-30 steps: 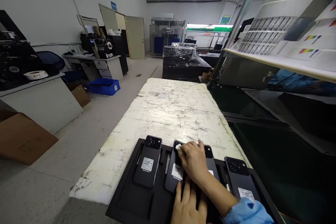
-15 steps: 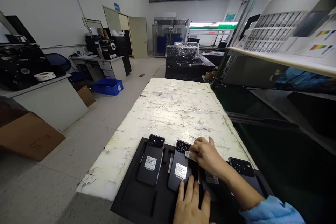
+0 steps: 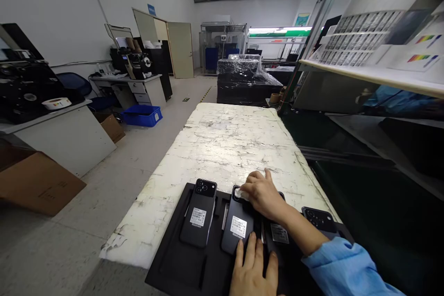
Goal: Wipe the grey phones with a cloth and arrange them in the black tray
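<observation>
A dark phone (image 3: 227, 236), back up with a white label, lies in a black foam tray (image 3: 169, 259). My right hand (image 3: 265, 196) pinches a small white wipe (image 3: 241, 194) and presses it on that phone's camera area, partly covering the lenses. Flat and spread, my left hand (image 3: 255, 266) rests its fingertips at the phone's lower right edge. To the left sits a similar labelled phone (image 3: 197, 215). My right forearm partly hides another phone (image 3: 279, 233) and a further one (image 3: 317, 218) at the tray's right.
The tray rests on a worn, cream-coloured padded table (image 3: 229, 143). At the right stands a shelf (image 3: 374, 74) with white label rolls, above a dark green surface (image 3: 367, 203). A blue bin (image 3: 142, 115) and cardboard box (image 3: 41, 180) are on the floor to the left.
My right hand has slid the wipe left and up, from beside the lenses onto the camera area. My left hand stays in place.
</observation>
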